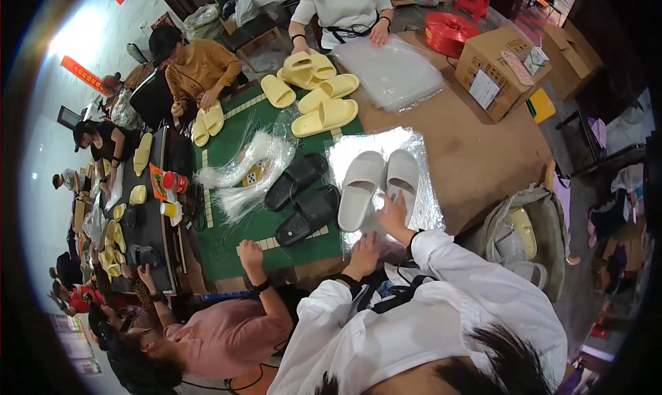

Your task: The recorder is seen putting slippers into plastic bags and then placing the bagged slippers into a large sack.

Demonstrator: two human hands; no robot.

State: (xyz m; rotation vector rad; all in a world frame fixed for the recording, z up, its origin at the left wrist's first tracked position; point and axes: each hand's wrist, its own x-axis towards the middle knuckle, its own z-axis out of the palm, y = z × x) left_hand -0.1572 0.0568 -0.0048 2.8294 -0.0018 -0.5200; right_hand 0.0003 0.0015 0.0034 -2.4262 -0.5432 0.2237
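Observation:
A pair of light grey slippers, the left slipper and the right slipper, lies side by side on a clear shiny plastic bag. My right hand rests over the heel end of the right slipper, fingers spread and touching it. At the bag's near edge, below the left slipper, my left hand lies with its fingers stretched out; nothing shows in it. Two black slippers are to the left of the bag.
Yellow slippers and stacked clear bags lie at the far side. A cardboard box and red twine roll stand far right. A sack with slippers is at right. A co-worker's fist is at left.

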